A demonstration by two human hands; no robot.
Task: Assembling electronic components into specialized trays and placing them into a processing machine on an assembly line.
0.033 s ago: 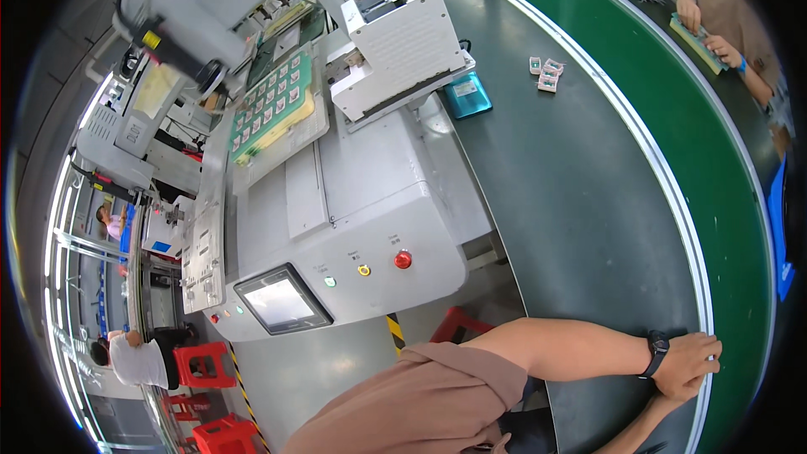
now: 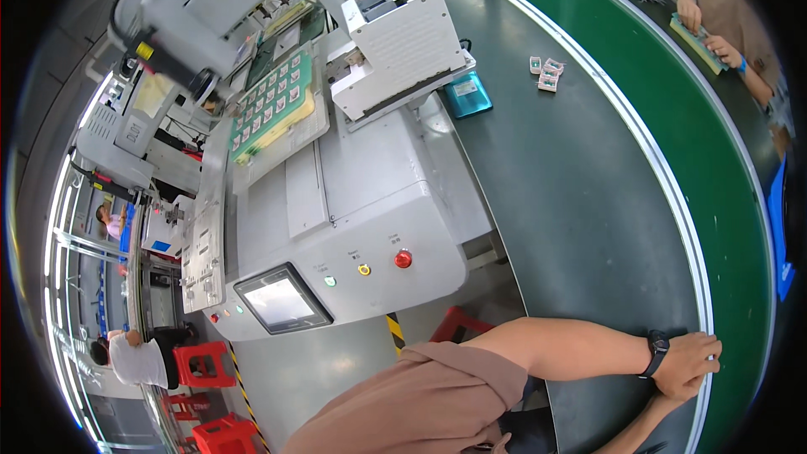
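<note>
My left hand (image 2: 685,364), with a black watch (image 2: 657,353) on its wrist, lies over the metal rail (image 2: 703,311) at the table's right edge. Its fingers are curled, and a tiny pale spot shows between them, too small to name. My right forearm (image 2: 643,427) comes up from the lower edge and meets the left hand; the right hand's fingers are hidden there. Farther up the dark table (image 2: 580,202) sit several small white-and-pink parts (image 2: 548,76), away from both hands.
To the left stands a grey machine (image 2: 370,210) with a touchscreen (image 2: 282,298), a red button (image 2: 403,260) and a green tray of parts (image 2: 273,105). A blue box (image 2: 467,94) lies by it. Beyond the green conveyor (image 2: 672,118), a co-worker's hands (image 2: 706,34) hold another tray.
The machine's black cylindrical head above the green tray has shifted slightly left. My arms and the parts on the table have stayed put.
</note>
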